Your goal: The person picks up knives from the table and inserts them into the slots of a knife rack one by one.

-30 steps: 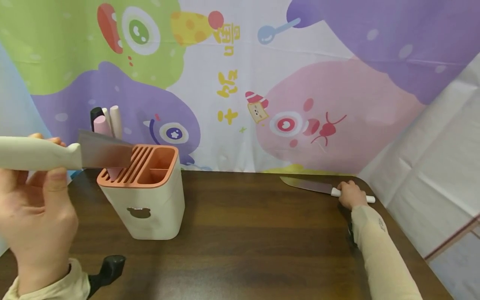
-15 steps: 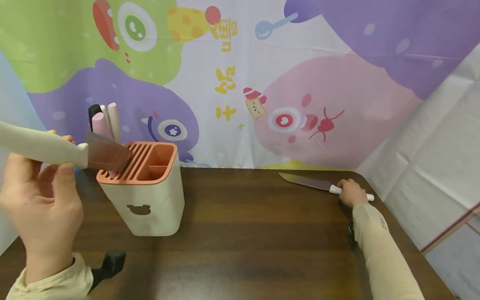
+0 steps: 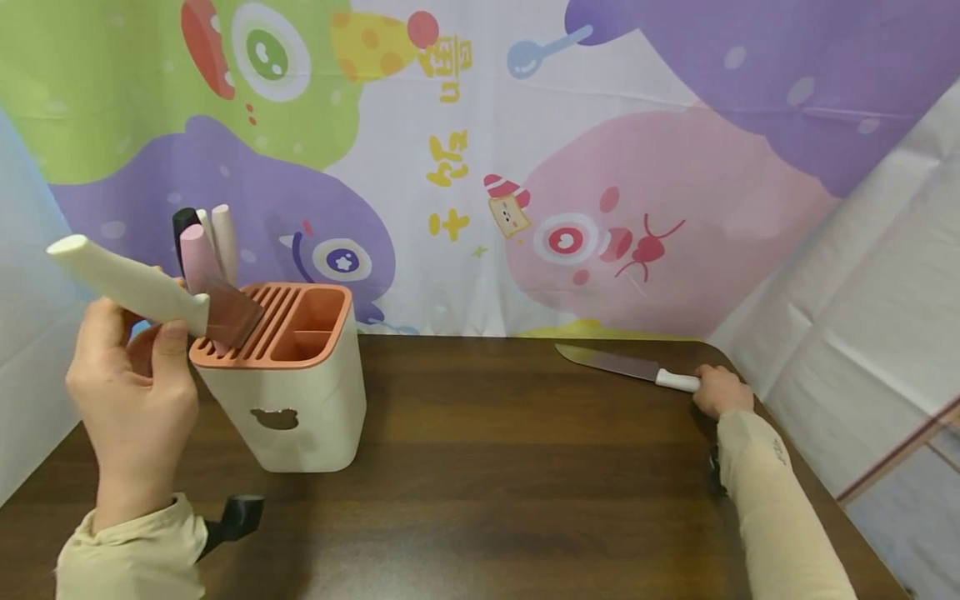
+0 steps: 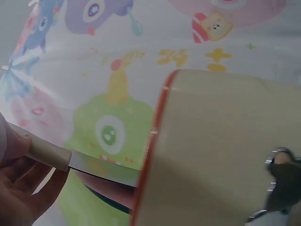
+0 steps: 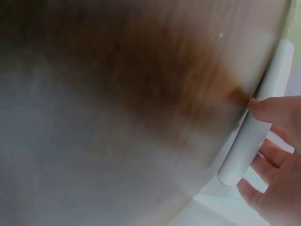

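Observation:
My left hand (image 3: 135, 387) pinches the cream handle of a broad-bladed kitchen knife (image 3: 131, 283) between thumb and fingers. The knife tilts, handle end raised, and its blade tip overlaps the slotted orange top of a cream knife holder (image 3: 322, 425) in the head view. From the left wrist, the blade passes behind the holder's orange rim, its tip hidden. At the table's far right, my right hand (image 3: 723, 392) grips the white handle of a second, longer knife (image 3: 615, 364), which lies flat with its blade pointing left. The right wrist view shows thumb and fingers around that handle (image 5: 261, 122).
Black (image 3: 185, 223), pink (image 3: 197, 254) and white handles (image 3: 224, 237) stand up from the holder's left slots. Two open compartments (image 3: 318, 308) are on its right side. A cartoon-printed cloth (image 3: 480, 275) hangs behind the dark wooden table (image 3: 487, 467).
My left hand has moved right, tilting the knife so its handle end rises and its blade angles down at the slots. The right hand has slid right along the white handle towards its end.

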A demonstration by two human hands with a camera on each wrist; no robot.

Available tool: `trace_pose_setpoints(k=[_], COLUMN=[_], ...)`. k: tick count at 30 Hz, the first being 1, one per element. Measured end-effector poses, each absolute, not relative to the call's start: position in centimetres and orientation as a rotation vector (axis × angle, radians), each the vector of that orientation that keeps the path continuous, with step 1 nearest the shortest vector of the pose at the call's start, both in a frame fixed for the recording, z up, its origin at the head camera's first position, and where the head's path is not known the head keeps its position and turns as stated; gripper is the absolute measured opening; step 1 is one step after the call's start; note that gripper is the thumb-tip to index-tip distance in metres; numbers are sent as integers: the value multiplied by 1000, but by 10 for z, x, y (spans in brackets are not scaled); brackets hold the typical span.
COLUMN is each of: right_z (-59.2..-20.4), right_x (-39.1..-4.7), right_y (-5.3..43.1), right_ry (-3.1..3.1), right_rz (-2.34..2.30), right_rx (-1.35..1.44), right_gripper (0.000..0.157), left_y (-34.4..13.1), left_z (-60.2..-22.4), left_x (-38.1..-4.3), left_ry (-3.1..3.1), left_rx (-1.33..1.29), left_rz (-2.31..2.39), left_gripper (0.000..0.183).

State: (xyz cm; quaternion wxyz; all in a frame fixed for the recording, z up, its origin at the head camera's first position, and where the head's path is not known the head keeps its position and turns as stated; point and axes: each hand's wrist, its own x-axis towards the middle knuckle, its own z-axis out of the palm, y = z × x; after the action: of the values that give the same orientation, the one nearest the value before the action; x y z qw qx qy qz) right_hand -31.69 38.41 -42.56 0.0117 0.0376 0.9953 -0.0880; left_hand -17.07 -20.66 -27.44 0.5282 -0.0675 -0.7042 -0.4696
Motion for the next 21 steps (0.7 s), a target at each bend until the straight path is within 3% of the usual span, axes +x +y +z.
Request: trace_pose_setpoints(k=[21], right_z=[-423], right_x=[-297], right_y=[401], right_ry=[3094], right_rz=[-365], right_rx=[289], right_gripper=[40], left_y=[-208], left_z=[-299], left_x=[-183], left_ry=[-1803], left_rx=[-73], left_rz=[-1056], left_gripper=[34])
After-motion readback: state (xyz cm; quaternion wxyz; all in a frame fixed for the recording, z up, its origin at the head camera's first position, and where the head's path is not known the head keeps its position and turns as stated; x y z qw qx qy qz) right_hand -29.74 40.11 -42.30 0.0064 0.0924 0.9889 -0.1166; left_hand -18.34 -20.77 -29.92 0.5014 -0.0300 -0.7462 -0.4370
